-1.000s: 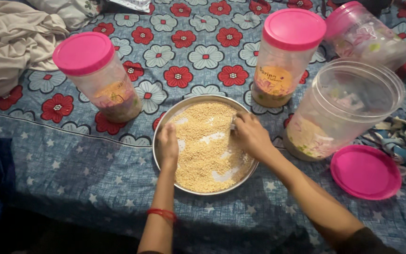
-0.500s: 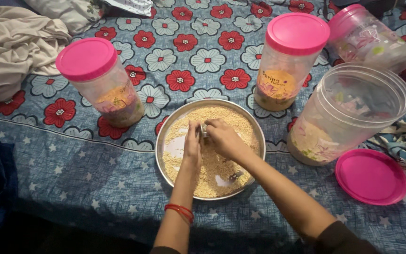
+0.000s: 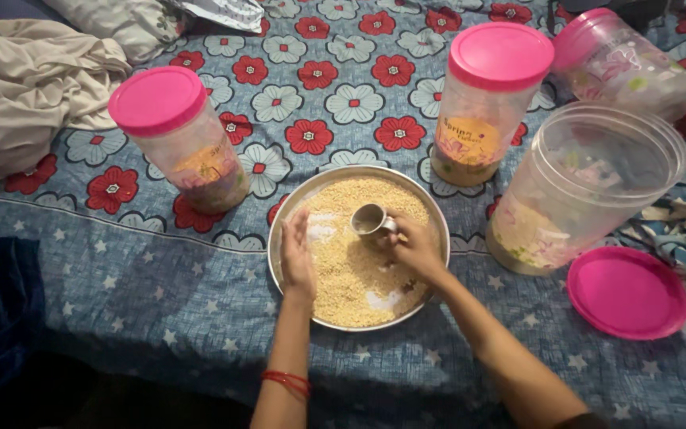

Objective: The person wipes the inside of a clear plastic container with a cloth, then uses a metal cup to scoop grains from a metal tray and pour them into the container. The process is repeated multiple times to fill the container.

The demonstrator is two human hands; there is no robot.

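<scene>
The right hand (image 3: 414, 246) grips a small steel cup (image 3: 368, 219) over the grain-filled steel plate (image 3: 437, 213). The left hand (image 3: 297, 254) lies flat, fingers loose, on the grain (image 3: 351, 270)

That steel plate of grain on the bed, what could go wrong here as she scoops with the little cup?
The steel plate sits on soft bedding, so pressing with the left hand could tip it and spill grain. The small steel cup in the right hand may shed grain over the rim. The open jar stands close to the right arm and might get knocked.
</scene>
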